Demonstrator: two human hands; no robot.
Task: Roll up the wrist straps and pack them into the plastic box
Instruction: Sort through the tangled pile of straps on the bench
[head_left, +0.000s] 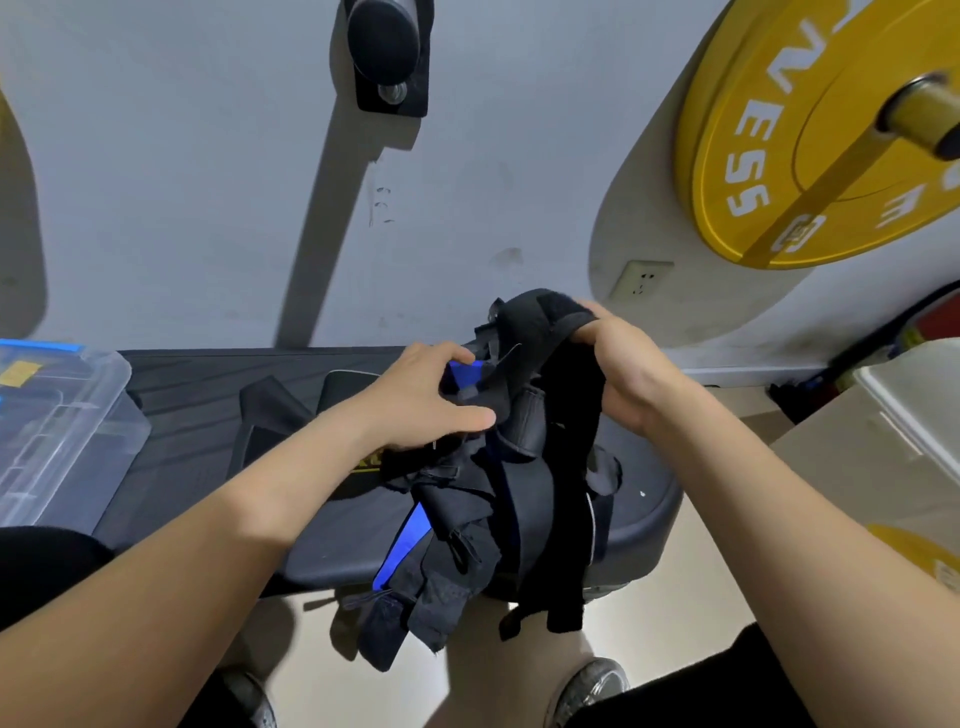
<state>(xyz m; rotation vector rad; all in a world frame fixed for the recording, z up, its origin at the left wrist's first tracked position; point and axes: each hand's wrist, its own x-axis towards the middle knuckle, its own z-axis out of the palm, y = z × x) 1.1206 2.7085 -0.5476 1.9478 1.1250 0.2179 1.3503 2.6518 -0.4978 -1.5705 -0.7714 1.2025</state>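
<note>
Gripped from two sides, a tangled bunch of black fabric wrist straps (519, 467) with blue patches hangs in front of the person. None of them is rolled yet, so the task looks to be at its start. Far left stands the clear plastic box (62, 415) with blue trim, at the end of the bench; whether it sits on the pad or just beside it, and whether its lid is off, I cannot tell. Next comes the left hand (431, 400), its fingers curled onto the bunch by a blue patch and the thumb laid across a black band. The straps run long-ways down from the hands, past the front edge of the bench and toward the knees, with loose ends dangling. The right hand (618, 364) closes round the top of one wide black strap, holding it highest of all. The coming move likely turns on one thing: the box lies well apart to the left of the grip, so the left hand is the nearer one for packing, once a single strap is teased free and wound along its length. Under it all is the dark grey padded bench (208, 395), set against a white wall with a socket (641, 280). To the right a yellow weight plate (769, 156) hangs on a peg, and a white lidded bin (914, 410) stands below it.
</note>
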